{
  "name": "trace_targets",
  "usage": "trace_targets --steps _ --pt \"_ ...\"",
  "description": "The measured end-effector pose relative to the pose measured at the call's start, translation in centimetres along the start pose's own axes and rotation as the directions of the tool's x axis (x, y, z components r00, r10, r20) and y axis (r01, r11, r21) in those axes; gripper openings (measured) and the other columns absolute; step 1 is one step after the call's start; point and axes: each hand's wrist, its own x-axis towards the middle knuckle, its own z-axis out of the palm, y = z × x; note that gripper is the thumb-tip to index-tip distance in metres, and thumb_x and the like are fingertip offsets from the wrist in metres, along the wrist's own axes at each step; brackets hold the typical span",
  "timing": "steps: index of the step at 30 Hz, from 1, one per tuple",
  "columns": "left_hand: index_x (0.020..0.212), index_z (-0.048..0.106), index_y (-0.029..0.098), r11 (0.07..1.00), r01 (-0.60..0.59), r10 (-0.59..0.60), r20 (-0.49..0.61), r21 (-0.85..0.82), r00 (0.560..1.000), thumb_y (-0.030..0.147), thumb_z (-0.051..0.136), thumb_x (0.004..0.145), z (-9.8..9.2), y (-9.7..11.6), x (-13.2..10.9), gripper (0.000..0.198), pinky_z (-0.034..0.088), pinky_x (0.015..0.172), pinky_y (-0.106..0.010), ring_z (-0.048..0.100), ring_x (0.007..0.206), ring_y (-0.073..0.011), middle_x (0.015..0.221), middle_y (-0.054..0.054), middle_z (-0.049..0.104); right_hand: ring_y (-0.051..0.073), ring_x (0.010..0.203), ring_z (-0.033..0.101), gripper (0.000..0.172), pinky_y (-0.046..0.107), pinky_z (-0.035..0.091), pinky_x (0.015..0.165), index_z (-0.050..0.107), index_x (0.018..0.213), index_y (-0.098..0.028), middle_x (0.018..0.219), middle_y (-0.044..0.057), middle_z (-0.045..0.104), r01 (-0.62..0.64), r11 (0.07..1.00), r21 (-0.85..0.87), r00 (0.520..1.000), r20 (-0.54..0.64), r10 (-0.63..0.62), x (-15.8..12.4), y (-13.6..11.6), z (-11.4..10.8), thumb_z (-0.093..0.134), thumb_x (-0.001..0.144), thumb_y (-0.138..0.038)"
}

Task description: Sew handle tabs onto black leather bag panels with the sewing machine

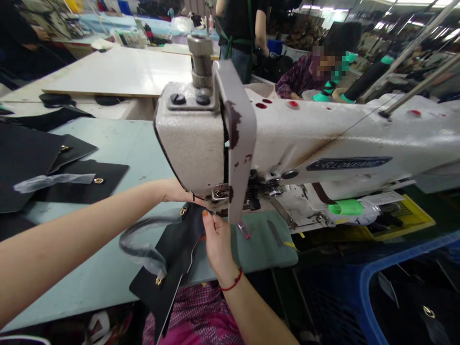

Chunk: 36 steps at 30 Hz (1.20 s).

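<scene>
A black bag panel (179,247), leather-like, with gold rings and a plastic-wrapped handle (138,235), lies under the head of a white sewing machine (194,139). Part of it hangs over the table's front edge toward my lap. My right hand (219,242), a red string round its wrist, pinches the panel's edge close to the needle area, thumb on top. Behind the machine head, my left hand (176,190) reaches to the far side of the panel; its fingers are mostly hidden. The needle and presser foot are hard to make out.
More black panels (82,182) with gold fittings lie on the pale green table (118,136) at left. Small pink-handled snips (243,229) rest right of the needle. A blue basket (362,287) with black pieces stands at lower right. Other people work beyond the machine.
</scene>
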Motion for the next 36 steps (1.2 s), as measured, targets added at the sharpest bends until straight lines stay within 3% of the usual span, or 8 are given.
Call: trace_targets --steps 5,13,17,20,24,27,30,36 --pt "0.090 0.074 0.011 0.998 0.001 -0.013 0.208 0.057 0.978 0.025 0.083 0.058 0.6 -1.8 -1.6 0.035 0.043 0.105 -0.046 0.065 0.107 -0.0256 0.094 -0.007 0.077 0.009 0.055 0.027 0.047 0.024 0.019 0.051 0.033 0.057 -0.018 0.056 -0.004 0.028 0.023 1.000 -0.014 0.998 0.051 -0.023 0.0 -1.1 -1.7 0.045 0.091 -0.047" --pt "0.117 0.067 0.018 0.997 -0.039 0.023 0.213 0.070 0.977 0.040 0.072 0.077 2.6 -3.2 -3.3 0.046 0.042 0.107 -0.037 0.061 0.116 -0.0225 0.120 -0.005 0.070 0.009 0.055 0.030 0.046 0.022 0.022 0.049 0.043 0.059 -0.018 0.056 -0.004 0.035 -0.123 0.992 -0.022 0.951 0.283 0.124 1.6 -2.0 -5.1 0.053 0.084 -0.056" --pt "0.118 0.066 0.020 0.991 -0.091 0.081 0.091 0.103 0.992 0.040 0.068 0.081 2.5 -4.5 -3.8 0.043 0.043 0.106 -0.037 0.060 0.116 -0.0244 0.122 -0.006 0.068 0.009 0.055 0.035 0.042 0.020 0.026 0.050 0.049 0.062 -0.017 0.058 -0.004 0.043 -0.172 0.985 0.005 0.909 0.387 0.157 1.9 -3.4 -6.7 0.058 0.082 -0.052" --pt "0.117 0.066 0.020 0.950 -0.156 0.175 -0.047 0.271 0.983 0.041 0.058 0.087 1.5 -6.8 -5.3 0.037 0.042 0.105 -0.040 0.059 0.115 -0.0263 0.121 -0.008 0.067 0.009 0.054 0.036 0.037 0.019 0.027 0.049 0.054 0.066 -0.015 0.060 -0.004 0.046 -0.233 0.972 -0.015 0.834 0.512 0.208 1.0 -4.5 -8.4 0.061 0.082 -0.048" --pt "0.131 0.054 0.020 0.836 -0.121 0.367 -0.381 0.535 0.849 0.041 0.056 0.087 0.9 -11.6 -9.9 0.049 0.026 0.117 -0.047 0.040 0.135 -0.0289 0.142 -0.011 0.049 0.010 0.057 0.044 0.036 0.019 0.032 0.050 0.060 0.071 -0.014 0.065 -0.002 0.054 -0.274 0.962 -0.022 0.800 0.550 0.240 -2.2 -4.1 -9.8 0.065 0.082 -0.048" --pt "0.128 0.056 0.018 0.927 0.008 0.189 -0.485 0.376 0.854 0.048 0.064 0.079 2.3 -14.4 -13.4 0.058 0.025 0.117 -0.051 0.038 0.137 -0.0349 0.144 -0.014 0.046 0.013 0.065 0.054 0.035 0.021 0.043 0.057 0.064 0.088 -0.013 0.077 0.002 0.063 -0.330 0.941 0.080 0.851 0.457 0.260 -4.9 -2.5 -9.0 0.064 0.085 -0.048" --pt "0.115 0.063 0.020 0.989 0.146 -0.130 -0.385 0.014 0.914 0.052 0.073 0.070 4.8 -14.6 -14.8 0.056 0.033 0.114 -0.050 0.043 0.133 -0.0380 0.135 -0.013 0.057 0.017 0.074 0.060 0.032 0.024 0.048 0.064 0.062 0.098 -0.013 0.088 0.005 0.066 -0.276 0.954 0.119 0.917 0.330 0.224 -6.9 -1.0 -7.4 0.062 0.088 -0.044" --pt "0.104 0.062 0.018 0.838 0.275 -0.399 -0.186 -0.471 0.898 0.050 0.082 0.061 8.2 -11.8 -13.0 0.057 0.056 0.085 -0.047 0.069 0.092 -0.0354 0.102 -0.014 0.072 0.020 0.089 0.065 0.032 0.028 0.052 0.076 0.057 0.115 -0.016 0.103 0.009 0.067 -0.115 0.993 0.017 0.984 0.137 0.111 -8.5 -0.6 -6.3 0.058 0.092 -0.038"
